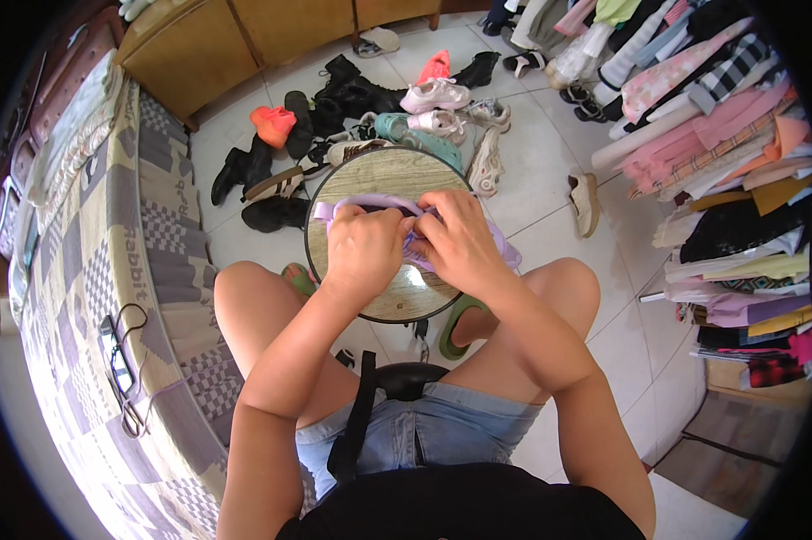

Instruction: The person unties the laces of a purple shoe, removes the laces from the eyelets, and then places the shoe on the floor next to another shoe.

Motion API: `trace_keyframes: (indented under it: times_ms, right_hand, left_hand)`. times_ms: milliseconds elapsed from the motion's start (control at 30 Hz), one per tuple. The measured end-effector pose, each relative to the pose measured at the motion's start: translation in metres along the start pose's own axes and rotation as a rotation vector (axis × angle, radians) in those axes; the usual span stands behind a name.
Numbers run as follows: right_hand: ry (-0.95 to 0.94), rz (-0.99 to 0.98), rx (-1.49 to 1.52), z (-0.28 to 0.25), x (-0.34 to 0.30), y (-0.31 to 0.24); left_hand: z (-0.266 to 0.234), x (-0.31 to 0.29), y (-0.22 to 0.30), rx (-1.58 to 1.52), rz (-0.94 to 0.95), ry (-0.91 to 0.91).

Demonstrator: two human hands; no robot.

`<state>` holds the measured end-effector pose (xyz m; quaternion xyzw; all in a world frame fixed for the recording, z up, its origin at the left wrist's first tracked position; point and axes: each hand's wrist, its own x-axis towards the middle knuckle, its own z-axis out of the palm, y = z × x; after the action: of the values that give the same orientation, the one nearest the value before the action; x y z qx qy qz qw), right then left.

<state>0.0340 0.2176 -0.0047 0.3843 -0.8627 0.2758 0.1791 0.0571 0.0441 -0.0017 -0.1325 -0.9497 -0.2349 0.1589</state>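
In the head view, I see the left hand (363, 252) and the right hand (462, 241) of the seated person meeting close together, and the grip of each is bent inward, pinching the middle part of a lilac shoe (505, 249). This shoe is above the round wooden surface (388, 171) between the knees, partly covered by the hands, and I cannot tell if it touches the wood. Beyond it, many shoes (435, 95) lie on the tiled floor (536, 243).
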Motion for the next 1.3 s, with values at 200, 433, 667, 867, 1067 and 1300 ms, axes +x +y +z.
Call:
trace_keyframes:
  times_ms: [200,433,667,867,1067,1300]
  right_hand:
    - [0.192,0.19,-0.114,-0.02,0.004,0.033]
    - [0.766,0.823,-0.254,-0.075,-0.034,0.139]
    - [0.234,0.664,-0.002,-0.04,-0.031,0.104]
    - [-0.001,0.18,0.181,-0.022,0.005,0.036]
    - [-0.273,0.165,0.053,-0.037,0.005,0.033]
    - [-0.999,0.113,1.015,-0.088,0.004,-0.007]
  left_hand:
    - [0.0,-0.001,-0.003,0.002,0.003,0.055]
    - [-0.003,0.001,0.0,-0.039,0.057,0.039]
    - [0.001,0.001,0.003,-0.121,0.019,0.093]
    - [-0.005,0.002,0.01,-0.139,0.043,-0.033]
    - [-0.01,0.005,0.016,-0.091,0.067,-0.044]
    - [-0.005,0.005,0.008,-0.094,-0.013,0.008]
